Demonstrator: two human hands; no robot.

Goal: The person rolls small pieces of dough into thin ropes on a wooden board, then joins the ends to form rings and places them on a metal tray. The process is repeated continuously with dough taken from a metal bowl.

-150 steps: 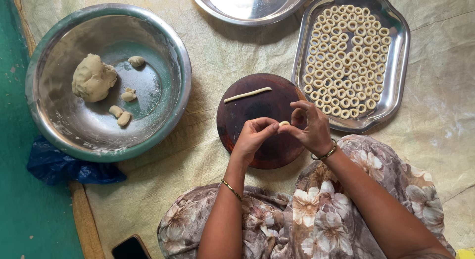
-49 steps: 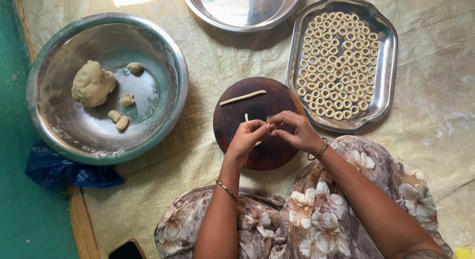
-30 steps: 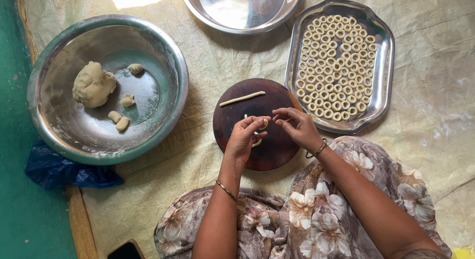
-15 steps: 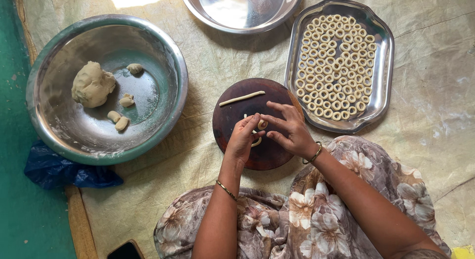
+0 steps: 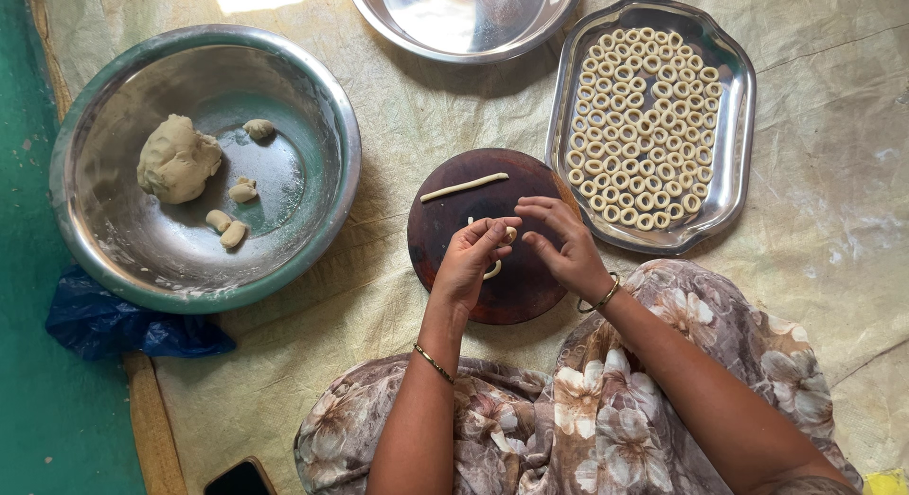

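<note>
Head view, looking down on a pale cloth spread on the floor. At centre lies a round dark board. Over its middle the left hand pinches a short curl of dough between thumb and fingertips, closed on it; the curl hangs down to touch the board. The right hand sits just beside it, fingers curved inward toward the same piece; whether it grips the dough cannot be told. A thin dough strip lies apart near the board's far edge.

Along the board's right edge, almost touching it, stands a rectangular steel tray whose bed is nearly filled with rows of small dough rings; only a narrow margin remains free at its near edge. Left of the board, with a band of cloth between, is a large steel bowl holding a dough lump and several small pinched pieces. A second steel dish lies at the far edge of the cloth, partly out of frame. Crumpled blue plastic rests under the bowl's near-left rim, at the cloth's left edge. The person's floral garment covers the near edge. A dark phone shows at the near-left corner.
</note>
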